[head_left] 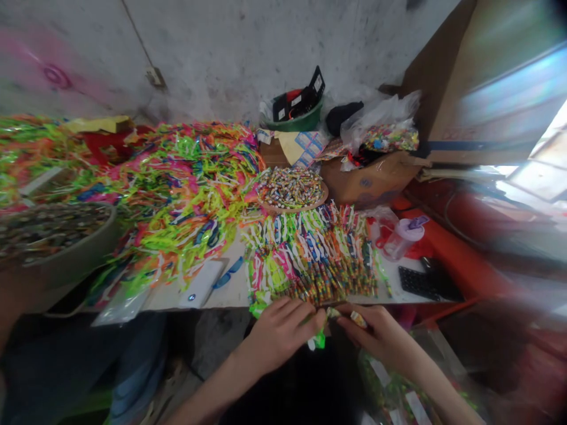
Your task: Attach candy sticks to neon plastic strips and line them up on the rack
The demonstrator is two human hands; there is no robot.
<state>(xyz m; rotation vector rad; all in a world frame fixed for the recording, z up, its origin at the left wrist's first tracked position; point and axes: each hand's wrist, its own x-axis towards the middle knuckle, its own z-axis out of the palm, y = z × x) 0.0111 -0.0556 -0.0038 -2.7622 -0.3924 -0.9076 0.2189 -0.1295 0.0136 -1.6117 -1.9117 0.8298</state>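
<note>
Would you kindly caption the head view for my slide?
Left hand pinches a green plastic piece, right hand a wrapped sweet, before rows of colourful toys on the table.

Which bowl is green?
The basin at the back by the wall, holding black items. The big bowl on the left is grey.

Glossy plastic strips (186, 177), shiny candy wrappers (290, 188)

Ahead of you rises a stained grey concrete wall (230, 53), with a thin cable running down to a small socket (154, 75). Your white table (230, 292) stands before it, bare grey floor (217, 339) showing beneath its near edge. Bright daylight (556, 133) glares in from your right, where everything blurs.
</note>
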